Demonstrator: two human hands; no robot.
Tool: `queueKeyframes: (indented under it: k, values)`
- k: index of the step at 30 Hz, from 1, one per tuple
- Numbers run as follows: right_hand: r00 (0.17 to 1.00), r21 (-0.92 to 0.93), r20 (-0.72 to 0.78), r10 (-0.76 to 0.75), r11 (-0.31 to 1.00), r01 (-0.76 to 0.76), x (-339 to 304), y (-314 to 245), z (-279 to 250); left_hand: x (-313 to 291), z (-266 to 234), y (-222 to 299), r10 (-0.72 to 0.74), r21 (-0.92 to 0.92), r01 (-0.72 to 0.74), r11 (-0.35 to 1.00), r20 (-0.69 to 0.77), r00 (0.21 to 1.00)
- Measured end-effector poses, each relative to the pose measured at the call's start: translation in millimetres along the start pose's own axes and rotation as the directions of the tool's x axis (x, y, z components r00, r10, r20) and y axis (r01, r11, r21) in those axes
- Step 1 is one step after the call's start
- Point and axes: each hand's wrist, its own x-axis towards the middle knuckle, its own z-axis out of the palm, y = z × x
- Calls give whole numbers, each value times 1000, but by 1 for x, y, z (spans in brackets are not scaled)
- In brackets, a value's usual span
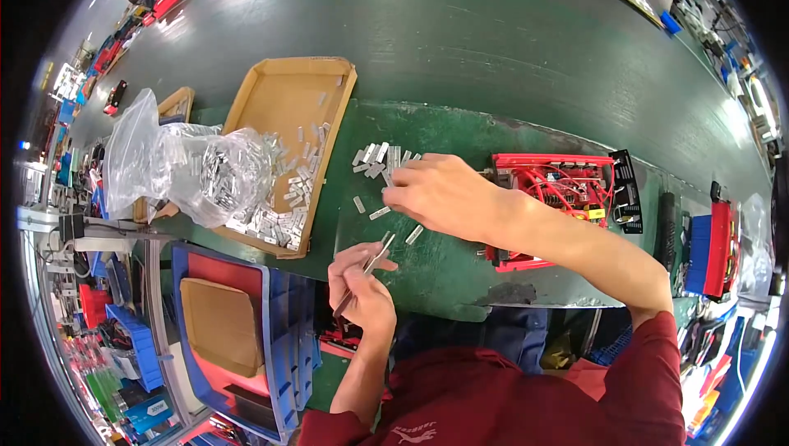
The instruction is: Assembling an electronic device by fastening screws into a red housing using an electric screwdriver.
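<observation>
My left hand is closed round a slim tool with a silvery, narrow end and a dark brown end; its exact kind is unclear. My right hand reaches across to a loose pile of small silvery metal blocks on the green table. Its fingers are bent together at the pile's right side, and whatever lies between the fingertips is hidden. A few single blocks lie apart between my hands, one of them a metal block just below my right hand.
Left of the pile, a shallow cardboard tray holds many blocks and a clear plastic bag of them. Under my right forearm sits a red-cased device with exposed wiring. A blue crate stands below the table's left edge.
</observation>
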Motion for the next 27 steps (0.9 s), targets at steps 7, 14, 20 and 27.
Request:
queueKeyframes:
  k: [7,14,20,27]
  values:
    - [913,-15,170,370,928,-373,18,5,21,3,13,5,-10,303,-9,953,64,998]
    - [943,73,34,331,940,-333,43,-1,78,3,4,-2,51,345,-84,935,106,993]
    - [964,-21,7,266,964,-266,27,-1,49,5,21,26,-78,349,44,936,85,993]
    - [908,195,-167,385,915,-352,-27,-4,-9,36,-39,-34,-203,23,206,978,297,933]
